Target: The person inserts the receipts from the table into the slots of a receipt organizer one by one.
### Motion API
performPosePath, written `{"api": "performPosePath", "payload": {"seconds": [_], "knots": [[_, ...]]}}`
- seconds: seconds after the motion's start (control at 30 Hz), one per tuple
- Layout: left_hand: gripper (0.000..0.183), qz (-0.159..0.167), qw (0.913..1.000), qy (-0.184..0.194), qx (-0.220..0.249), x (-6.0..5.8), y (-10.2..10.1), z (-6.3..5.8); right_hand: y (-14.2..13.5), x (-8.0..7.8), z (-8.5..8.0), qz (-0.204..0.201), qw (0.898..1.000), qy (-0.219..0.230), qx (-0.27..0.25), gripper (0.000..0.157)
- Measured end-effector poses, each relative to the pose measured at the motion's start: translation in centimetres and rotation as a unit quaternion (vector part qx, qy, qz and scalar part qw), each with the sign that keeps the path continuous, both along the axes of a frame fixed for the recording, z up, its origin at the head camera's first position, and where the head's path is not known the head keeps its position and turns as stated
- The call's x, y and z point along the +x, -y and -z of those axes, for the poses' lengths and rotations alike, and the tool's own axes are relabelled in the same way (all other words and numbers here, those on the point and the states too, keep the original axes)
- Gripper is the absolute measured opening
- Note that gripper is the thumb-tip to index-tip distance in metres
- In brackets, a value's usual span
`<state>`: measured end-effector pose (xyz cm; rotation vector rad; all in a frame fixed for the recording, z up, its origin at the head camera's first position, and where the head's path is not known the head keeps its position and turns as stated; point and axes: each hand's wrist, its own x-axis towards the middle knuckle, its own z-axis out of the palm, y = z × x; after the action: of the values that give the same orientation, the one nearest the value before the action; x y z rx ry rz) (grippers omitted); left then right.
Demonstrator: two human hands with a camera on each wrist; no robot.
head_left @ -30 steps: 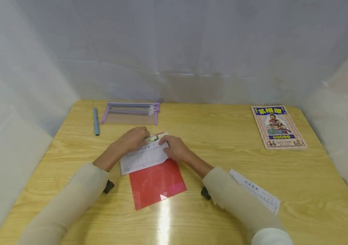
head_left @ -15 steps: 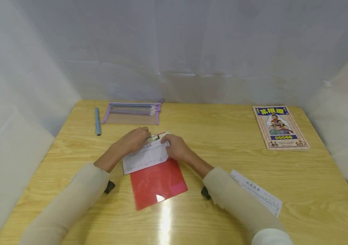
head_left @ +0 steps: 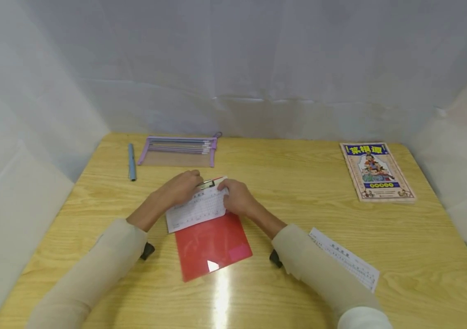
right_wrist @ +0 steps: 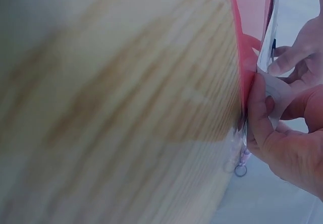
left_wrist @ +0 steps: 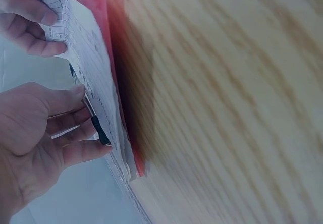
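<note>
A red clipboard lies tilted on the table, with a printed sheet of paper over its upper half. At its top edge is a metal clip with black ends. My left hand grips this clip; in the left wrist view the thumb presses one side of the clip and fingertips reach its lower black end. My right hand pinches the paper's right edge near the clip. In the right wrist view, the paper bends between the thumb and fingers of the right hand.
A second printed sheet lies by the right forearm, partly under the sleeve. At the back left are a blue pen and a purple-edged mesh pencil case holding several pencils. A book lies at the back right.
Both hands stay at the clip and the paper's edge with barely any movement. The whole scene shifts slightly rightward in the head view.
</note>
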<state>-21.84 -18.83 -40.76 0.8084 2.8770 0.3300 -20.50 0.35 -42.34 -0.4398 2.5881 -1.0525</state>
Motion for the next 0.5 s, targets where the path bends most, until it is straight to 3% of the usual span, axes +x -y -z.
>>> {"api": "performPosePath", "payload": {"seconds": [0.5], "knots": [[0.017,0.002,0.9999,0.000,-0.010,0.05,-0.02,-0.01,0.26,-0.11,-0.16,0.020,0.999,0.042,-0.002,0.037]]}}
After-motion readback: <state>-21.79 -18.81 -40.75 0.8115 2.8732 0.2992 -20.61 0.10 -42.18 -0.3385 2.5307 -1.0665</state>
